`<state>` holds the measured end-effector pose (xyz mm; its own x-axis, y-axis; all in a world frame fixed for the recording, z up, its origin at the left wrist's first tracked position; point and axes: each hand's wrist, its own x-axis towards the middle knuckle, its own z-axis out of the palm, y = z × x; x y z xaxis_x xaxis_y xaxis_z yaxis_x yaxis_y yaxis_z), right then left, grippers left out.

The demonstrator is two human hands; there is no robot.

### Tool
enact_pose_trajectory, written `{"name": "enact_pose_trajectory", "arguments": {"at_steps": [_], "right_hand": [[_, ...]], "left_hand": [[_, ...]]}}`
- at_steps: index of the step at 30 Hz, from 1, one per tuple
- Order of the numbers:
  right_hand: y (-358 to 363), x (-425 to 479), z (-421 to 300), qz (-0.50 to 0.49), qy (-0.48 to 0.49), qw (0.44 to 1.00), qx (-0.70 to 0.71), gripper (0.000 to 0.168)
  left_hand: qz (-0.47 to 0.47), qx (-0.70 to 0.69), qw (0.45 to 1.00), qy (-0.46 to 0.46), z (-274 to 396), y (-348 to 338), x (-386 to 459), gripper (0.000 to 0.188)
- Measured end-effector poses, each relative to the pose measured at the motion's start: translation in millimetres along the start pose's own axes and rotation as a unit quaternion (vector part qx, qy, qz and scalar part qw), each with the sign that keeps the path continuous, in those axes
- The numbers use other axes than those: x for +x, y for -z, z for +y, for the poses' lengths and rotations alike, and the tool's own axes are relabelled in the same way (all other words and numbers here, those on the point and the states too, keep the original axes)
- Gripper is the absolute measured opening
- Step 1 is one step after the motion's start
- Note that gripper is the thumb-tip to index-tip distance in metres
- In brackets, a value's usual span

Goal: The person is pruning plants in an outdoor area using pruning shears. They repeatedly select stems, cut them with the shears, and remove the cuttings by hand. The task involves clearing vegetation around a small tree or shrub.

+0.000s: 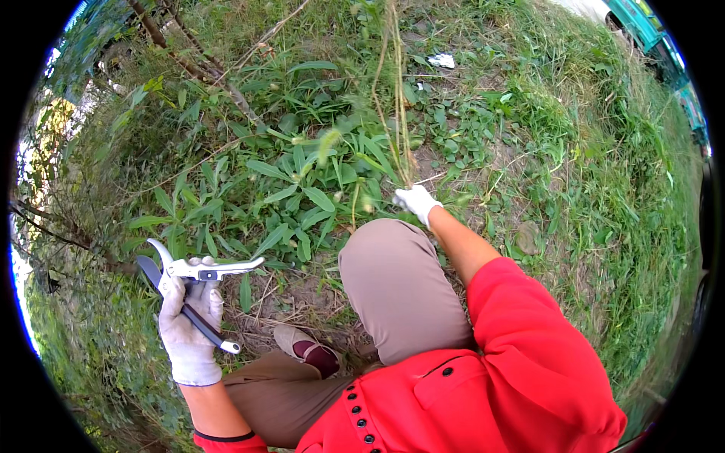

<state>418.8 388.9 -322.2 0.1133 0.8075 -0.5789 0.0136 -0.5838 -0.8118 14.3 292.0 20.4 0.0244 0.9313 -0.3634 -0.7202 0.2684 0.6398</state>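
Observation:
My left hand (190,323), in a white knit glove, holds a pair of pruning shears (187,272) at the left. The blades of the shears are spread and point up and left, and the handles stand wide apart. My right hand (418,203), gloved in white too, is closed around the lower end of several long, thin, dry stems (399,113), just beyond my raised knee (402,283). These stems rise away from me to the top of the view. Where they meet the ground is hidden by the hand.
Broad-leaved weeds (300,192) grow between my hands. A bare woody branch (226,85) slants in from the upper left. Grass (600,226) covers the ground at the right, with a stone (528,236) in it. White scrap (442,60) lies farther off. A teal vehicle (640,25) stands at the upper right.

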Motion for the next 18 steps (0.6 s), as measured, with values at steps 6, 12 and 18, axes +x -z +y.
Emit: {"name": "enact_pose_trajectory", "arguments": {"at_steps": [6,12,18], "right_hand": [[19,-61,16,0.043,-0.048,0.995,-0.072,0.027],[3,-57,25,0.085,-0.037,0.996,-0.019,0.023],[19,-70,28,0.109,-0.034,0.993,-0.04,0.024]], "left_hand": [[0.017,0.005,1.0,-0.023,3,3,-8,0.038],[0.041,-0.018,0.998,-0.034,6,-1,-10,0.038],[0.063,-0.022,0.998,-0.017,7,5,-11,0.041]]}}
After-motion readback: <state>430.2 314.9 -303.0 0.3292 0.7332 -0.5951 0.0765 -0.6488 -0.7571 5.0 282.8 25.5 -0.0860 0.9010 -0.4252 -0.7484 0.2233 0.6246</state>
